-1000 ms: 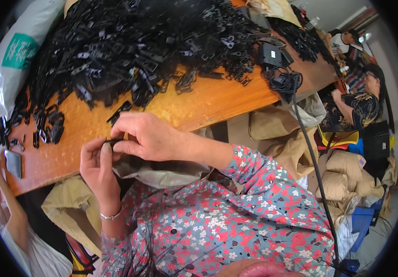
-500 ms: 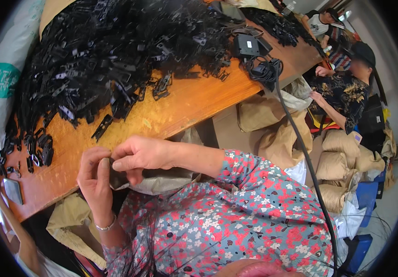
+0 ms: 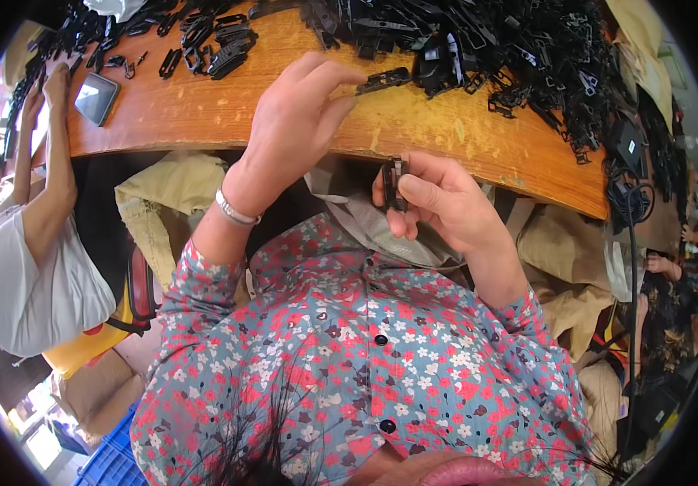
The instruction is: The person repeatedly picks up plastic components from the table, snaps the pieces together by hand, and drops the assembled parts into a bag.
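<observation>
My right hand (image 3: pixel 452 202) is closed on a small black plastic clip (image 3: pixel 392 185), pinched between thumb and fingers just off the table's front edge. My left hand (image 3: pixel 296 113) reaches over the table with its thumb and index finger apart. Its index fingertip is at the near end of a single long black clip (image 3: pixel 385 80) lying on the wood; whether it touches is hard to tell. Behind that clip lies a large heap of similar black plastic parts (image 3: pixel 478 36).
The wooden table (image 3: pixel 203 113) has a smaller group of black clips (image 3: pixel 223 49) and a phone (image 3: pixel 96 99) at left. Beside it sits a co-worker's arm (image 3: pixel 57 170). A black box (image 3: pixel 628 146) with a coiled cable (image 3: pixel 631 198) is at right. Beige sacks (image 3: pixel 563 251) stand below the edge.
The view has swung toward the left. My hands, together half a second ago, are now apart: the left has gone out over the table, while the right holds the clip near the edge.
</observation>
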The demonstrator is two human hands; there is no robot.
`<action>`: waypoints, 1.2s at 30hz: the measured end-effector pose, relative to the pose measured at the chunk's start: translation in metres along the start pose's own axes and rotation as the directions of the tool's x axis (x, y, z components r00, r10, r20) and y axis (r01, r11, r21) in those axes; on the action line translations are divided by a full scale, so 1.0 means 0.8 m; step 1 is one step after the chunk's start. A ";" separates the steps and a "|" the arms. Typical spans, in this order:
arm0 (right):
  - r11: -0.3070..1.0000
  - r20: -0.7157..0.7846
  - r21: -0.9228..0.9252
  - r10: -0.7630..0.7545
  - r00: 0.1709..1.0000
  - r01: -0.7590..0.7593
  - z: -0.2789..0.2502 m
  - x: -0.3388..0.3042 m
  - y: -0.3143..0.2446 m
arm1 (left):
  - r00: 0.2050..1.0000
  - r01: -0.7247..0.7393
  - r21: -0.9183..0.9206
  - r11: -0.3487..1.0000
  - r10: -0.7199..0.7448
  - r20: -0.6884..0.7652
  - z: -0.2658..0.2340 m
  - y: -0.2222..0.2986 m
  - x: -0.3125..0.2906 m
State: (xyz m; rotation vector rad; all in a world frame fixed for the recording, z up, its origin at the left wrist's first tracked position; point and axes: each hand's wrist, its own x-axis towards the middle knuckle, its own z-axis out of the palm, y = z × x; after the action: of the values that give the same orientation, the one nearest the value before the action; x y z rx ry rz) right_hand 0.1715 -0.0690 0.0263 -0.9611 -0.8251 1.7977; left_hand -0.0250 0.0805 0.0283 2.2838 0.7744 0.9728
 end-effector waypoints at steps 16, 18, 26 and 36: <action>0.993 -0.098 0.066 -0.095 0.991 0.101 -0.007 -0.002 0.021 | 0.997 -0.053 0.196 0.979 0.063 -0.042 0.035 -0.004 0.016; 0.993 -0.116 0.050 -0.102 0.988 0.108 -0.007 -0.002 0.019 | 0.998 0.057 0.062 0.996 -0.056 -0.019 0.028 0.000 0.007; 0.922 -0.273 -0.281 -0.343 0.899 0.267 0.004 0.011 0.002 | 0.909 0.408 -0.731 0.547 -0.316 0.271 0.009 0.021 -0.028; 0.834 -0.302 -0.502 -0.415 0.858 0.227 0.031 0.016 0.007 | 0.938 0.346 -0.693 0.632 -0.228 0.261 0.010 0.035 -0.047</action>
State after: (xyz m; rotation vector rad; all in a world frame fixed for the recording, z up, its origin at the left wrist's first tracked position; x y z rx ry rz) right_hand 0.1442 -0.0628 0.0304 -1.3384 -1.0884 1.0682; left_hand -0.0321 0.0340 0.0247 1.4424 0.5213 0.7553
